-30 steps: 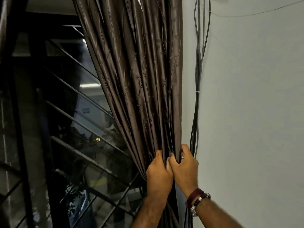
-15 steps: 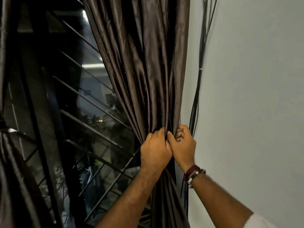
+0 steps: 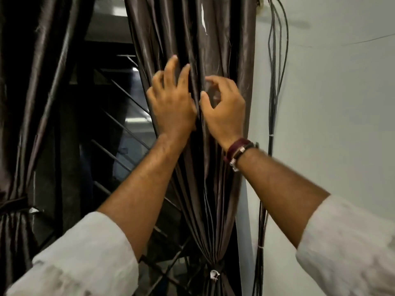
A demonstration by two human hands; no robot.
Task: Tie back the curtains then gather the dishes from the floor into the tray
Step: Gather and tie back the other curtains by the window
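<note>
Reaching up side by side, two bare hands work at a dark brown satin curtain [image 3: 215,50] that hangs in narrow folds against a pale grey wall [image 3: 333,103]. The left hand [image 3: 173,103] lies on the cloth with fingers spread and loose, gripping nothing. The right hand [image 3: 224,110], wearing a maroon wristband [image 3: 237,146], curls thumb and forefinger toward a fold; whether it actually pinches the cloth cannot be told. Low down, this curtain is already cinched into a tight waist by a tie with a small white tag [image 3: 213,274]. At the left edge a second dark brown curtain [image 3: 25,82] is bound by a dark band [image 3: 15,205] too. Black cables [image 3: 272,103] run down the wall just beside the right-hand curtain. Both curtains look tied, so only smoothing seems left here. No dishes, floor or tray are in view; that half appears not yet begun.
</note>
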